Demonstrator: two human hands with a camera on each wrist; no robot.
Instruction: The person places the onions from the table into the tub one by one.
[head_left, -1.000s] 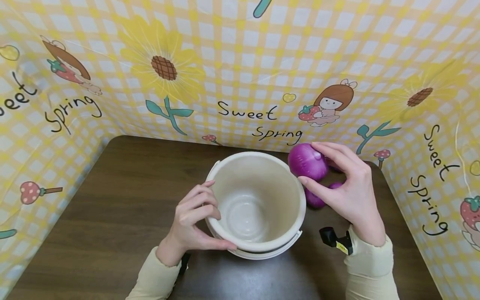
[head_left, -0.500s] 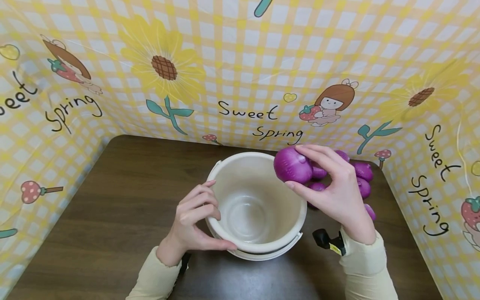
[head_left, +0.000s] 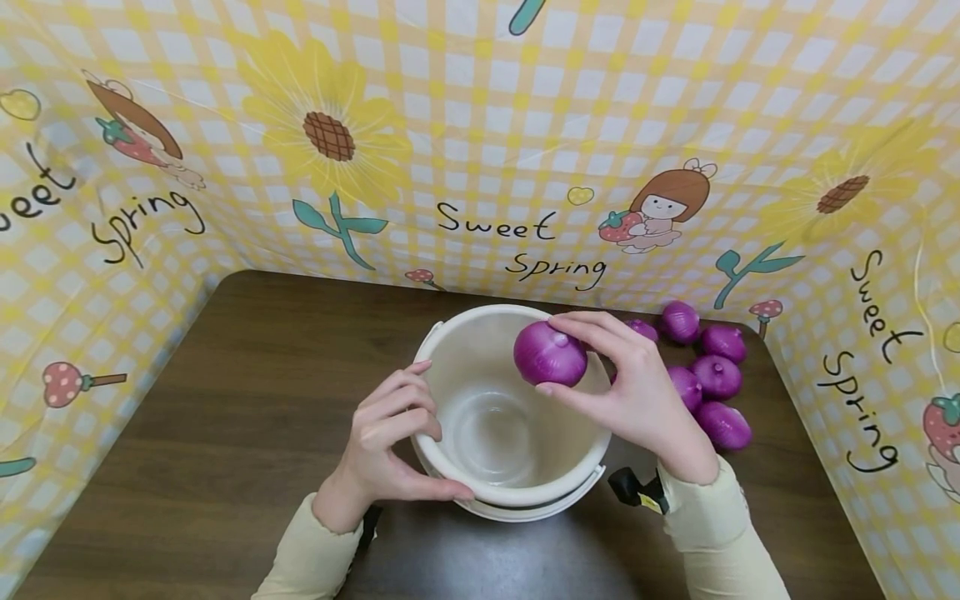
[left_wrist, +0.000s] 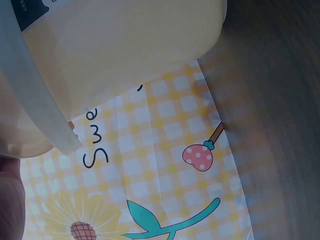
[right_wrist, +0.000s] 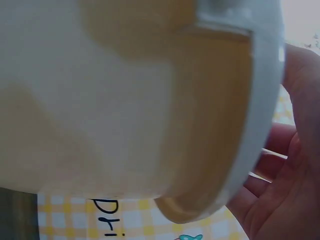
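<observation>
A cream plastic bucket (head_left: 472, 354) stands upright on the table, its inside bare down to the bottom. My left hand (head_left: 390, 433) holds its left rim, fingers over the edge and thumb along the front. Over the bucket's right side, my right hand (head_left: 637, 396) pinches a purple onion (head_left: 550, 353) between the thumb and fingers, inside the rim's outline in the head view. The left wrist view shows the bucket's outer wall (left_wrist: 130, 45). In the right wrist view the bucket wall (right_wrist: 100, 110) hides the onion, and part of the right hand (right_wrist: 292, 200) shows behind the rim.
Several more purple onions (head_left: 718, 377) lie on the brown wooden table (head_left: 247, 408), right of the bucket. The bucket's handle (head_left: 536, 510) hangs down at its front. A yellow checked cloth (head_left: 480, 125) encloses the table at the back and both sides.
My right hand has carried the onion leftward and slightly nearer, from beside the bucket's right rim to over its opening. More onions on the right have come into view. The left hand stays put.
</observation>
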